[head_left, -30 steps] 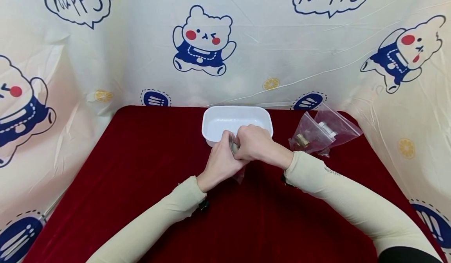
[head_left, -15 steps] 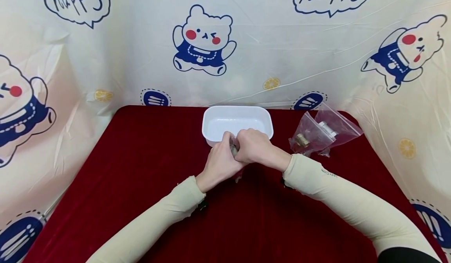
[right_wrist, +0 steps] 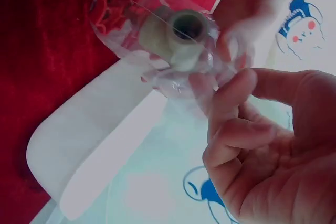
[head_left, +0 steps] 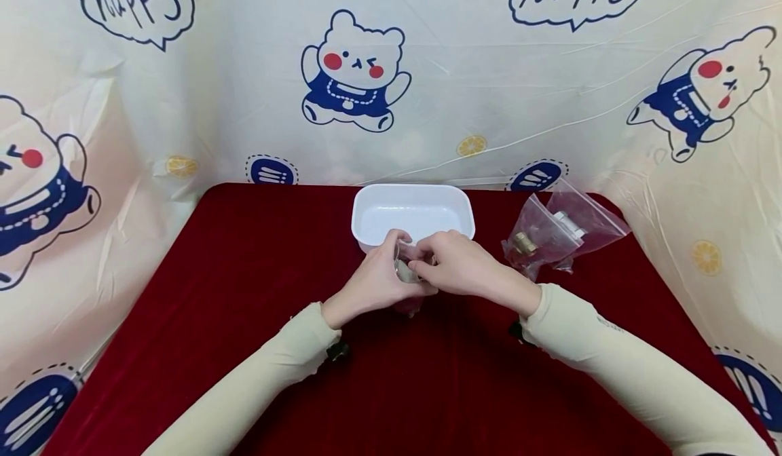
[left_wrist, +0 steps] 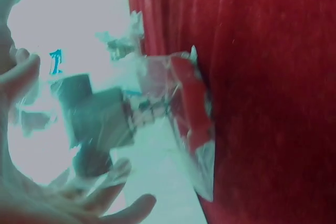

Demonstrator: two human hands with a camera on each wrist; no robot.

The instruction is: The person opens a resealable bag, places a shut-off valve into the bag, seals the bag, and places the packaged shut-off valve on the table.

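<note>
A clear plastic zip bag hangs between my two hands in front of the white tub. Inside it lies a pipe valve with a grey-green body, a round open port and a red handwheel. My left hand holds the bag around the valve from the left, thumb and fingers on either side. On the right, my right hand pinches the bag near its mouth with thumb and forefinger. The left wrist view shows the valve body blurred, with its red handle toward the table.
The white tub stands at the table's back, just beyond my hands. To its right lie clear zip bags, one with a brass fitting, another with a white piece. A dark red cloth covers the table; printed curtains surround it.
My right hand has shifted slightly right and down, its thumb and forefinger now apart from my left hand. More of the bag and valve shows between the hands.
</note>
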